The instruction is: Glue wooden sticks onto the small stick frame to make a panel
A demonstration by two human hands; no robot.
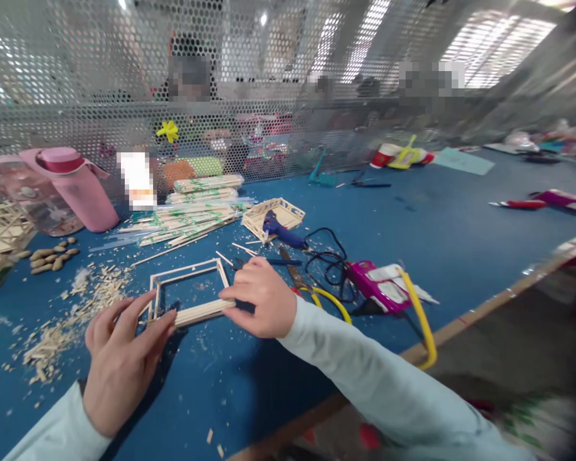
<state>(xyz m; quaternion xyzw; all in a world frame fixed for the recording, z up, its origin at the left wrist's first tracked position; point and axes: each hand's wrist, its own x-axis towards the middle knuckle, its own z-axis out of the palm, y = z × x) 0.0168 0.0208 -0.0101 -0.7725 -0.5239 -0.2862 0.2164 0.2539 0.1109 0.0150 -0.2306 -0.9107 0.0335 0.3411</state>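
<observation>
A small rectangular frame of thin wooden sticks stands on the blue table between my hands. Along its near side lies a row of sticks side by side. My left hand grips the frame's left end, thumb at the near corner and fingers at the left upright. At the right end, my right hand pinches the near corner between thumb and fingers. Just beyond the right hand are scissors with yellow handles, partly hidden by it. A blue glue gun rests against a wooden stick tray farther back.
Packs of wooden sticks, a pink bottle and peanuts are at the back left. Wood scraps litter the left. A purple-cased tool and black cord lie right. A perforated metal screen stands behind.
</observation>
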